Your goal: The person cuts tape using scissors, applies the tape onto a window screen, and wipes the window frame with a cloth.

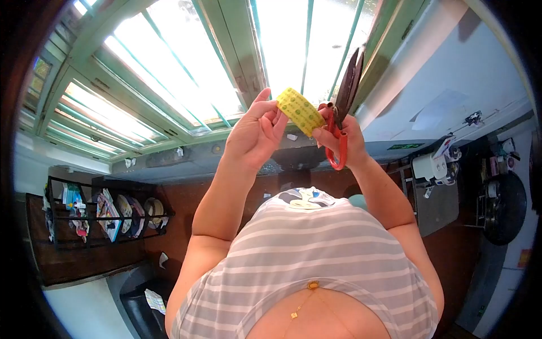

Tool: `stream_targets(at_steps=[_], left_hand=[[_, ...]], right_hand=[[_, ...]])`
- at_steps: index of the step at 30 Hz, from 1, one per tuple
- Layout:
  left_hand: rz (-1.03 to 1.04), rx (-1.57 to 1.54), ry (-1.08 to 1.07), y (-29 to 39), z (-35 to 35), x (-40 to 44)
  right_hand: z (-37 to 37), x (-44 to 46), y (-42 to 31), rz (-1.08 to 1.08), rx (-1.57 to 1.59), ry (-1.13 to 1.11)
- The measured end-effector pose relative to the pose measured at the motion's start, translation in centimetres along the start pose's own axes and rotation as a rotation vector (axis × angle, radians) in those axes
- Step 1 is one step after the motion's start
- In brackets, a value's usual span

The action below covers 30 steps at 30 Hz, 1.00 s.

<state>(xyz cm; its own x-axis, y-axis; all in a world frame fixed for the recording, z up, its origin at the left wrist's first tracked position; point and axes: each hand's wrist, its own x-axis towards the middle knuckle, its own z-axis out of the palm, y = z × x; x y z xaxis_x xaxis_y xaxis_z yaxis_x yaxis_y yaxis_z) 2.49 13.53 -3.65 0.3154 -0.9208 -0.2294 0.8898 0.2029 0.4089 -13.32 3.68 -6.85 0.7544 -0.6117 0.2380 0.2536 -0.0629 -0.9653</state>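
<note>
A yellow strip with round green prints (pixel 300 112), like a packet or a band of tape, stretches slantwise between my two hands in front of the window. Its upper left end is pinched by my left hand (pixel 255 133), palm turned towards me, with one finger raised. The lower right end lies at the thumb of my right hand (pixel 351 141). That same hand is closed around red-handled scissors (pixel 337 148), whose dark blades point upward, away from the strip. I cannot tell what kind of thing the strip is.
A green window frame (pixel 237 51) with bars spans the space ahead. On the left is a black rack (pixel 116 218) of magazines and other items. A white appliance (pixel 430 167) stands on a grey table (pixel 437 212) at right. Paper scraps (pixel 163 260) lie about.
</note>
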Motion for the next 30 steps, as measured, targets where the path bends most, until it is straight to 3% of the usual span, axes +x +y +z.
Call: stream_targets(at_steps=[5,8,11,13,15,17,20,22,26,30], left_hand=[[-0.006,-0.037,-0.002,-0.2,0.6,-0.4],[-0.049,0.154,-0.22,0.2,-1.6,0.4],[0.31,1.165,0.057,-0.1,0.2,-0.1],[0.403,1.292,-0.089,0.5,0.3,-0.2],[0.314,1.317,-0.22,1.0,1.1,-0.4],[0.049,1.236,-0.324,1.6,2.7,-0.9],[-0.228,1.302,-0.291,2.8,2.8,-0.2],[-0.33,1.123,-0.374,3.0,2.0,0.1],[-0.366,0.689,-0.312,2.2,1.9,-0.5],[-0.42,0.579,-0.376,1.8,1.3,-0.3]], right_hand=[[0.0,0.4,-0.6,-0.049,0.042,-0.042],[0.3,0.4,-1.2,0.092,0.12,0.03],[0.5,0.6,-2.5,0.243,0.172,0.152],[0.1,0.7,-2.8,0.315,0.207,0.132],[0.2,0.9,-3.5,0.377,0.174,0.104],[1.1,1.2,-4.8,0.429,0.072,0.065],[0.9,1.3,-5.4,0.397,0.026,0.003],[0.6,1.2,-7.1,0.424,0.057,0.016],[-0.3,1.0,-7.9,0.387,0.111,-0.019],[-1.0,1.1,-8.0,0.374,0.136,-0.053]])
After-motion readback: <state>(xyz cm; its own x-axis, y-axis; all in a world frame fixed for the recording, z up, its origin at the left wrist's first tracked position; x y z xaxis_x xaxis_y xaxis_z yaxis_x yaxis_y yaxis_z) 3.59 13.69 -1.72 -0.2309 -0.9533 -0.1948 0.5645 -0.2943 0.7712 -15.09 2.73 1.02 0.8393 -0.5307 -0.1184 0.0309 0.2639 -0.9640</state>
